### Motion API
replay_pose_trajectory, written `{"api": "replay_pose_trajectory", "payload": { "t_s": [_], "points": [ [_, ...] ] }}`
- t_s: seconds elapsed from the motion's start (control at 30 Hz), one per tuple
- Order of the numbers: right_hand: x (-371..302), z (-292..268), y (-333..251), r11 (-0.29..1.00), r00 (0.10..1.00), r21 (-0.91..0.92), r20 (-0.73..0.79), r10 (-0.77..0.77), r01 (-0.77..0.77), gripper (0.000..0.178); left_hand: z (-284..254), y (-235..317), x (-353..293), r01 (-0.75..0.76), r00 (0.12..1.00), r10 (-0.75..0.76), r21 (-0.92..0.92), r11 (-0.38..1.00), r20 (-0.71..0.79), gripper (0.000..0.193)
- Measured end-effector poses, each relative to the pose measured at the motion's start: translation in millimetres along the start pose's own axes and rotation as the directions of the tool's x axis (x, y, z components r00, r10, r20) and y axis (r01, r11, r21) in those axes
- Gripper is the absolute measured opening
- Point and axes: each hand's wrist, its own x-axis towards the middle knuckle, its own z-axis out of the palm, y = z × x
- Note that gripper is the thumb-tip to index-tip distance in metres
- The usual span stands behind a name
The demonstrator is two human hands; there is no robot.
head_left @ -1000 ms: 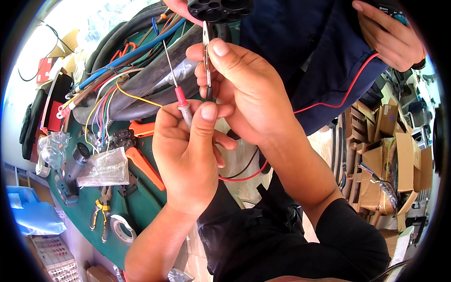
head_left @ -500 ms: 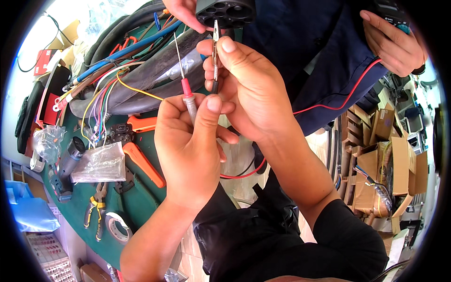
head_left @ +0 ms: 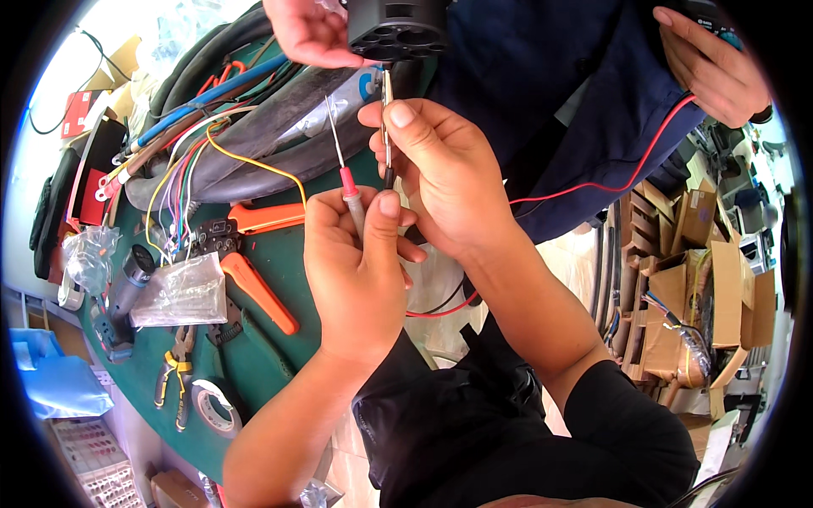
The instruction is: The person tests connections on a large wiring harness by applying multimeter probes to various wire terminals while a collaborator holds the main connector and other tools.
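Note:
My left hand point(head_left: 354, 275) is closed round the grey handle of a test probe point(head_left: 345, 179), whose thin metal tip points up. Just right of it, my right hand point(head_left: 453, 182) pinches a metal alligator clip point(head_left: 387, 140) between thumb and fingers. The clip's jaws point up toward the underside of a black round connector point(head_left: 398, 30) with several holes in its face; whether they touch cannot be made out. A co-worker's hand point(head_left: 309, 34) is at the connector's left side. Their other hand point(head_left: 720, 72) holds a dark meter point(head_left: 701, 12), partly cut off.
Left, a green table point(head_left: 271, 262) bears thick black cables point(head_left: 254, 148), thin coloured wires, an orange-handled crimping tool point(head_left: 258, 292), pliers point(head_left: 176, 372) and a tape roll point(head_left: 213, 408). A red lead point(head_left: 627, 179) hangs across the co-worker's dark clothing. Cardboard boxes point(head_left: 728, 296) stand right.
The connector and the co-worker's hand beside it have shifted left and slightly up. My left hand with the probe has moved right and a little down; the clip sits slightly lower.

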Motion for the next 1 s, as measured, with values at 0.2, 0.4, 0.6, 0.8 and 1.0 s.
{"api": "replay_pose_trajectory", "payload": {
  "t_s": [0.2, 0.4, 0.6, 0.8, 1.0],
  "points": [
    [6.6, -3.7, -4.0, 0.992, 0.993, -0.047, 0.039, -0.112, 0.114, 0.029, 0.9, -14.5, -4.8, -0.077, 0.997, 0.077, 0.055, 0.996, -0.002, 0.022],
    [3.9, -3.7, -5.1, 0.996, 0.997, -0.05, -0.013, -0.08, 0.079, 0.028, 1.5, -16.4, -12.9, -0.048, 0.999, 0.049, 0.122, 0.991, -0.008, 0.023],
    [6.4, -3.5, -7.4, 0.992, 0.994, -0.071, 0.045, -0.1, 0.103, 0.029, 1.3, -18.3, -26.0, -0.04, 0.999, 0.04, 0.143, 0.989, -0.001, 0.024],
    [5.7, 6.7, -25.3, 0.957, 0.993, -0.273, 0.092, -0.072, 0.094, 0.035, 6.0, -21.4, -49.2, 0.001, 1.0, 0.001, 0.177, 0.984, -0.016, 0.028],
    [-32.4, -7.5, -27.5, 0.884, 0.978, -0.45, -0.092, -0.188, 0.127, 0.036, 1.0, -15.9, -76.0, 0.097, 0.995, -0.1, 0.109, 0.989, 0.023, 0.028]
  ]
}}
